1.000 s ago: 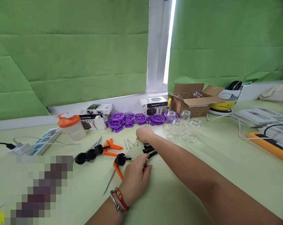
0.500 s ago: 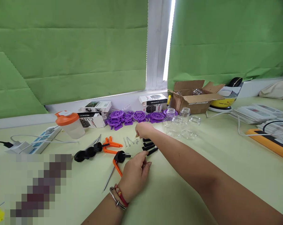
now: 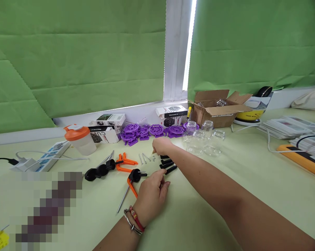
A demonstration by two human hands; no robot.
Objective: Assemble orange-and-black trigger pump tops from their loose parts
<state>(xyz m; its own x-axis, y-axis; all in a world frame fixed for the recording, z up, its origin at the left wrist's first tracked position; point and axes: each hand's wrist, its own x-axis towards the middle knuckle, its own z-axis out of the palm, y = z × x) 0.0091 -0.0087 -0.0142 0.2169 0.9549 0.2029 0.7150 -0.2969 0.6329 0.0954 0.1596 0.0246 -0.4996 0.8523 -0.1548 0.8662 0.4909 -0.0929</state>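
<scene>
Our left hand (image 3: 152,195) hangs low at centre, back upward, fingers bent forward, thumb just apart from them, two bracelets on the wrist. Our right forearm (image 3: 212,174) slants in from the lower right; the right hand (image 3: 161,145) reaches farther out, fingers curled downward, fingertips partly hidden.

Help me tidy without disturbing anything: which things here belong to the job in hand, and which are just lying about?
Likely part of the job:
black bars
long screws
small metal bits
orange parts
black round pieces
purple pieces, probably
clear jars, probably

Seemingly just lying about:
orange-lidded bottle
power strip
stacked flat sheets
</scene>
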